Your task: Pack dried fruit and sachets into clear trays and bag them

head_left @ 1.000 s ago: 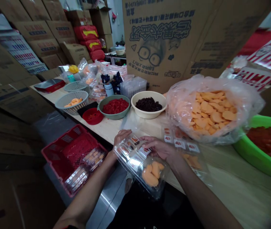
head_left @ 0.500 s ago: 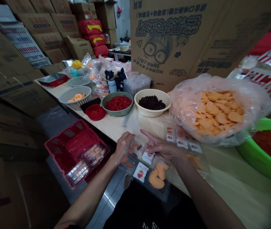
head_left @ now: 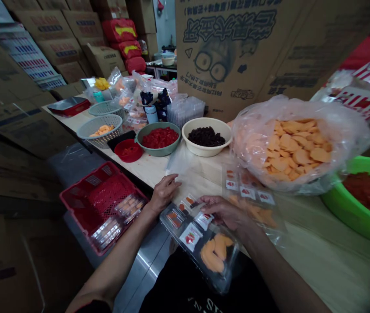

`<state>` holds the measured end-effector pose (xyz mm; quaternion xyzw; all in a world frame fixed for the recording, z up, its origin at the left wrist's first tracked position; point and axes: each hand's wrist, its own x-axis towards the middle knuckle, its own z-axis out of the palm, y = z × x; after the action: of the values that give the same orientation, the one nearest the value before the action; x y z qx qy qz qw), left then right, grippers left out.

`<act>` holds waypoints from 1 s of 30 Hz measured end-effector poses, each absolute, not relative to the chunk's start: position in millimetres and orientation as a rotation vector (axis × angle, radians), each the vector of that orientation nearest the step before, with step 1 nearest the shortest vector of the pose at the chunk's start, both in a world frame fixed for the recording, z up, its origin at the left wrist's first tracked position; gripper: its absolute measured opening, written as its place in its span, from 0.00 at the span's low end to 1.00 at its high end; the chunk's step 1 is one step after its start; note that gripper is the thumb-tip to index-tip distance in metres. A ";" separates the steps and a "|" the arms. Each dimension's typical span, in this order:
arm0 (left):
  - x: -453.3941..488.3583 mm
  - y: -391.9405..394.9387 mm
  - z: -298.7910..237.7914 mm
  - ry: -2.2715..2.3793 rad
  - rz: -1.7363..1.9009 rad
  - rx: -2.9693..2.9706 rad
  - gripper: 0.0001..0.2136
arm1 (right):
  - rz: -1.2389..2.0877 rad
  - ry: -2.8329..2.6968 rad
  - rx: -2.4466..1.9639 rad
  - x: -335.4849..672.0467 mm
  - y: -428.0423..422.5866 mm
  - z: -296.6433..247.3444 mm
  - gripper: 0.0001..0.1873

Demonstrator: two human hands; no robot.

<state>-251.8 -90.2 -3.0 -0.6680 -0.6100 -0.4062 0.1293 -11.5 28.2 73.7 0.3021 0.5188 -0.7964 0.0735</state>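
And here's your right hand (head_left: pixel 224 212) at the lower centre of the frame, its grip closed on the far edge of the clear tray (head_left: pixel 202 240), thumb across a printed sachet. Your left hand (head_left: pixel 164 192) is just beyond the tray's left end, its grip released, fingers loosely bent and apart (whether the heel of that hand brushes the plastic, you cannot tell from here). The tray sits tilted, its near end out past the edge of the bench (head_left: pixel 318 248). Inside it you have orange pieces (head_left: pixel 213 260) at the near end, two white sachets (head_left: pixel 191 237) in the middle, smaller fillings at the far left. By your right forearm lie flat clear packs (head_left: pixel 246 193). Up at the centre of the frame you've a cream bowl (head_left: pixel 201 151) of dark pieces, right beside a grey-green bowl (head_left: pixel 159 152) of red ones. To the upper right bulges a plastic bag (head_left: pixel 246 143) of orange slices, and at left, below the bench, a red crate (head_left: pixel 97 191) holds filled packs.
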 end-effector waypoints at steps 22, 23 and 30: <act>-277.0 -75.7 48.3 -1.656 -0.898 -2.603 0.28 | -2.388 1.594 1.127 -29.1 75.4 76.9 0.14; -274.6 -76.3 49.0 -1.665 -0.850 -2.622 0.28 | -2.378 1.607 1.092 -28.4 75.0 76.8 0.14; -270.7 -81.2 50.8 -1.677 -0.574 -2.683 0.31 | -2.427 1.583 1.233 -24.1 82.8 66.4 0.10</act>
<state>-270.7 -81.2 50.8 -0.8339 -0.5210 -0.1784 -0.0371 -24.1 82.8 66.4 0.3915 0.5027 -0.7707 -0.0035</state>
